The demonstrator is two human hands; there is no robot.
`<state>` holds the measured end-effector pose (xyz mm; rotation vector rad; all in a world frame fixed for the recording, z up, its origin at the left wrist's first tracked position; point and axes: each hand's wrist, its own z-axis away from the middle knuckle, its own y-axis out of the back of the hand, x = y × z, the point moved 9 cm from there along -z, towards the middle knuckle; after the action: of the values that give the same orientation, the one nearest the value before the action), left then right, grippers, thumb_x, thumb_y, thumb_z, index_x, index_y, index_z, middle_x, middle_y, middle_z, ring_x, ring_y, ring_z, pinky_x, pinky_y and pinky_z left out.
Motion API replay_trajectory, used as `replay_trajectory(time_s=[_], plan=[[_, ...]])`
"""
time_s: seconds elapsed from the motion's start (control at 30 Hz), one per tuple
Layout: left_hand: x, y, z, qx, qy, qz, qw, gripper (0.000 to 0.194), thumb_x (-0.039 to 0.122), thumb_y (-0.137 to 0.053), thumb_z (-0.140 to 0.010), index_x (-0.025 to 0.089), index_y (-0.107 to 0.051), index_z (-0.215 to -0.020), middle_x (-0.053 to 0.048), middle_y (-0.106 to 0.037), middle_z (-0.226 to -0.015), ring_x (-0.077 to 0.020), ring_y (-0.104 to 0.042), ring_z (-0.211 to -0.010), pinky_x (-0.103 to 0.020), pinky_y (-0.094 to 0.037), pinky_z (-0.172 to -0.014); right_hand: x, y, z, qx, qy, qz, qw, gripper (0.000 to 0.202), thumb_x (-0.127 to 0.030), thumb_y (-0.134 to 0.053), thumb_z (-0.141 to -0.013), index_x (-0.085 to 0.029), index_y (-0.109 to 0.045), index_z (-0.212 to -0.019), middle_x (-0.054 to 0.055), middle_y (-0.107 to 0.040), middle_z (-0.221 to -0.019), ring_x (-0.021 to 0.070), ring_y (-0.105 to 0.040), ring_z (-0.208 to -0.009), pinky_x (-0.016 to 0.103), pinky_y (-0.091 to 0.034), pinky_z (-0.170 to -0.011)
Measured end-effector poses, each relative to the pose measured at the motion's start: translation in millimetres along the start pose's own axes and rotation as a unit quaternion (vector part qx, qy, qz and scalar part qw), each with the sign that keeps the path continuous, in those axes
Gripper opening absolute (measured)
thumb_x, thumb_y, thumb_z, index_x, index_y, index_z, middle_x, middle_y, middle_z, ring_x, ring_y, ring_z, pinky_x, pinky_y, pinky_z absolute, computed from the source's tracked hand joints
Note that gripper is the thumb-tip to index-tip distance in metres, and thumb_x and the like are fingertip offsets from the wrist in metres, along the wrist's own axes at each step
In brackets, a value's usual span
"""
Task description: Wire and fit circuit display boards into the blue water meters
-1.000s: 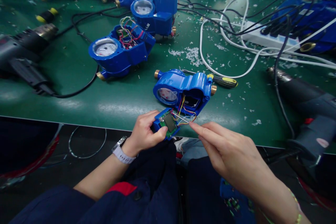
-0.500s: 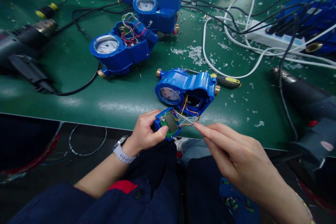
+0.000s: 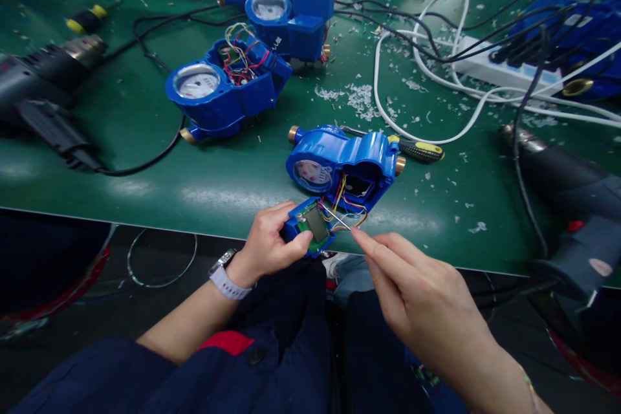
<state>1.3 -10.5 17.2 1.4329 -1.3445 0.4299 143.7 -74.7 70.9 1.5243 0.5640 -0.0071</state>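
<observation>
My left hand (image 3: 274, 240) grips a green circuit board with a grey display (image 3: 317, 224) in a blue housing, thumb across its face, at the table's front edge. Between the fingertips of my right hand (image 3: 412, 278) is a thin metal rod-like tool (image 3: 337, 217); its handle, if any, is hidden. The rod's tip touches or hovers at the board's upper corner, beside a red wire. Coloured wires (image 3: 342, 197) run from the board into the open compartment of a blue water meter (image 3: 310, 171), which lies just beyond my hands with brass ends showing.
Two more blue meters (image 3: 228, 100) stand farther back, the nearer with exposed wires. A yellow-black screwdriver (image 3: 422, 151) lies behind the front meter. Heat guns (image 3: 48, 87) sit left and right (image 3: 557, 168). A power strip (image 3: 504, 68), cables and pale plastic scraps (image 3: 361, 100) spread across the green table.
My right hand has shifted slightly left and down, and the rod now sits at a slightly different angle against the board's corner. My left hand and the board stay nearly still.
</observation>
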Motion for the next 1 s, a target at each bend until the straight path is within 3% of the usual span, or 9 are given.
replay_trajectory(time_s=[0.13, 0.43, 0.63, 1.0], plan=[[-4.3, -0.8, 1.7, -0.004, 0.014, -0.003, 1.0, 0.02, 0.032, -0.054, -0.082, 0.016, -0.055, -0.07, -0.001, -0.052, -0.061, -0.015, -0.048, -0.056, -0.027, -0.039, -0.053, -3.0, -1.4, -1.1, 0.009, 0.0, 0.02, 1.0, 0.037, -0.01, -0.043, -0.094, -0.011, -0.06, -0.126, 0.008, -0.069, -0.094, 0.0207, -0.069, -0.069, 0.03, -0.052, -0.051], [-11.7, 2.3, 0.8, -0.011, 0.044, 0.028, 0.999, 0.025, 0.037, -0.053, -0.081, 0.017, -0.055, -0.066, -0.001, -0.054, -0.059, -0.0157, -0.049, -0.055, -0.028, -0.04, -0.053, 21.7, -7.9, -10.8, -0.034, -0.001, -0.148, 0.988, 0.036, -0.012, -0.045, -0.096, -0.018, -0.062, -0.126, 0.008, -0.071, -0.103, 0.018, -0.068, -0.087, 0.03, -0.055, -0.079], [-17.8, 2.4, 0.1, -0.03, 0.071, 0.061, 0.995, 0.026, 0.038, -0.052, -0.08, 0.016, -0.057, -0.066, -0.002, -0.056, -0.06, -0.0159, -0.05, -0.055, -0.028, -0.04, -0.052, 32.0, -7.9, -24.9, -0.051, 0.039, -0.218, 0.974, 0.033, -0.013, -0.046, -0.096, -0.017, -0.066, -0.122, 0.008, -0.072, -0.1, 0.0167, -0.067, -0.087, 0.029, -0.052, -0.077], [-20.6, 2.0, -2.6, -0.063, 0.082, 0.073, 0.992, 0.036, 0.046, -0.051, -0.082, 0.014, -0.061, -0.068, -0.006, -0.062, -0.066, -0.0178, -0.054, -0.058, -0.03, -0.044, -0.053, 51.7, -12.3, -37.8, -0.139, -0.019, -0.322, 0.936, 0.031, -0.02, -0.052, -0.091, -0.02, -0.071, -0.116, 0.004, -0.075, -0.095, 0.0157, -0.067, -0.083, 0.026, -0.052, -0.075]])
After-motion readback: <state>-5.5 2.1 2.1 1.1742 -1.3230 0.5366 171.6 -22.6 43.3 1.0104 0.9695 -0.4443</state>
